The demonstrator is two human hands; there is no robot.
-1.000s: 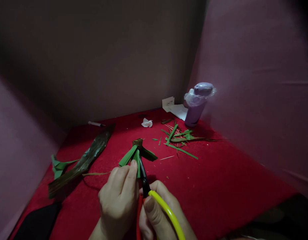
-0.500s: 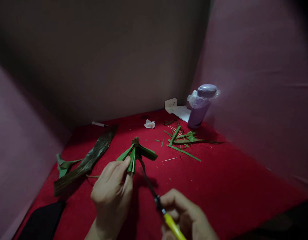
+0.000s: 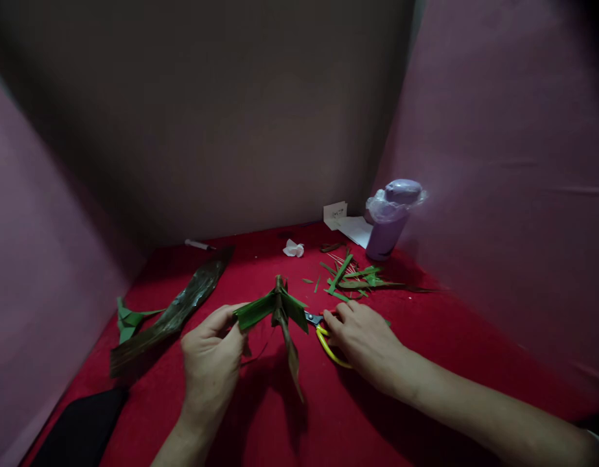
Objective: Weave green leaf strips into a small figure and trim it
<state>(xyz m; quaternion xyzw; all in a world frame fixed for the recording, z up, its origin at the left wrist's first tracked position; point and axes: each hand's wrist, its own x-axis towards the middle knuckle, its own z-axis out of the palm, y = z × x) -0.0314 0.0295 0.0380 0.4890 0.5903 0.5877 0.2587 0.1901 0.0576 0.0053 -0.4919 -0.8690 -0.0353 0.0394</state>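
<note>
My left hand [image 3: 212,363] pinches a folded green leaf piece [image 3: 275,308] and holds it just above the red tabletop [image 3: 426,363]. The piece has green strips fanned out to both sides and a long brownish strip hanging down. My right hand [image 3: 365,340] rests low on the table to the right of the leaf piece. Its fingers lie over a pair of scissors [image 3: 328,347] with a yellow handle loop. The scissors lie flat on the red surface, and their dark blades point towards the leaf piece.
Cut green leaf scraps [image 3: 352,275] lie behind my right hand, near a purple bottle [image 3: 389,224] and white papers [image 3: 351,224]. A long dark leaf [image 3: 173,314] and a small green folded piece [image 3: 127,321] lie at the left. A crumpled tissue [image 3: 293,248] and a pen [image 3: 199,245] are at the back. Pink walls close in on both sides.
The scissors came away from the leaf piece, and my right hand carried them right and down onto the table. My left hand turned the leaf piece so that its strips fan sideways.
</note>
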